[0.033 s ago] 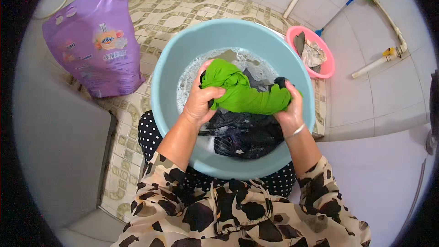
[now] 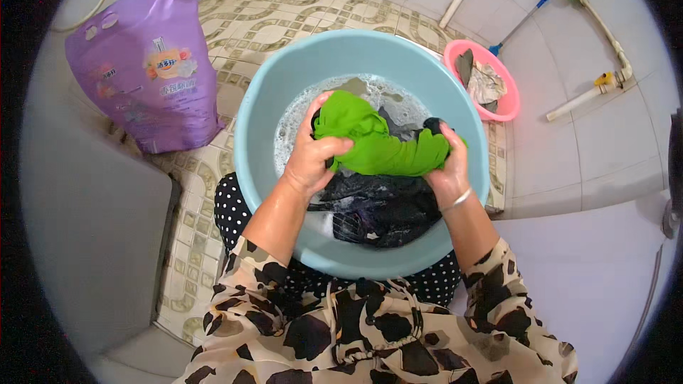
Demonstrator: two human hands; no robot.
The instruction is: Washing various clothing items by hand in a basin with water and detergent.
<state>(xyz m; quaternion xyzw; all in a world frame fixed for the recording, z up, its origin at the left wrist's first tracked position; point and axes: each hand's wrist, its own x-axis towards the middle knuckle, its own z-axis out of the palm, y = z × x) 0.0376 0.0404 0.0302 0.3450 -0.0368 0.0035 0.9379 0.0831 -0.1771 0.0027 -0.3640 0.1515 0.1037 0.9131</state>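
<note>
Both hands are clamped on a bright green garment (image 2: 377, 146) at the centre of the frame: the left hand (image 2: 311, 160) has its grip closed over the bunched left end, thumb across the top, and the right hand (image 2: 448, 167) — a thin bangle at its wrist — squeezes the right end. The cloth is held just above the water, stretched between the two fists. Under it lie dark wet clothes (image 2: 384, 210), half sunk in soapy water with foam toward the upper rim. All of this sits in a round light-blue basin (image 2: 263, 99) on a patterned tile floor (image 2: 242, 28). A purple refill pouch (image 2: 142, 64) leans at upper left; a small pink basin (image 2: 509, 110) holding rags stands at upper right, near white pipes.
</note>
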